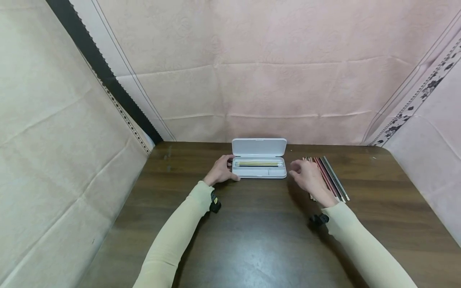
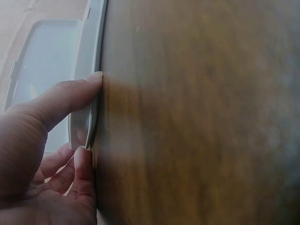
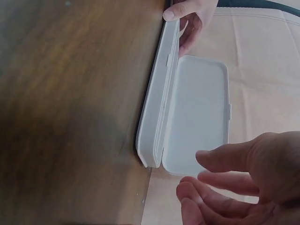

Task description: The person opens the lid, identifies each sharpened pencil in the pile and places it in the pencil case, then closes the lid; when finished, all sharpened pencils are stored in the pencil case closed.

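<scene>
A white pencil case (image 1: 252, 176) lies on the table with its lid (image 1: 259, 147) raised at the back. Inside it, several pencils (image 1: 259, 164) with yellowish and pale shafts lie lengthwise in the rear part. My left hand (image 1: 221, 170) grips the case's left end, thumb along the front wall and fingers around the short side, as the left wrist view shows. Just off the case's right end hovers my right hand (image 1: 309, 176), fingers loosely bent with nothing between them. Beneath and beside it, partly covered, lies a row of pencils (image 1: 335, 178), some dark red and grey-green.
The brown wooden table (image 1: 248, 240) carries both the case and the pencil row. Pale cloth (image 1: 273, 92) hangs behind the table's far edge, with more cloth at the left and right sides. A dark band (image 1: 108, 76) runs down the left corner.
</scene>
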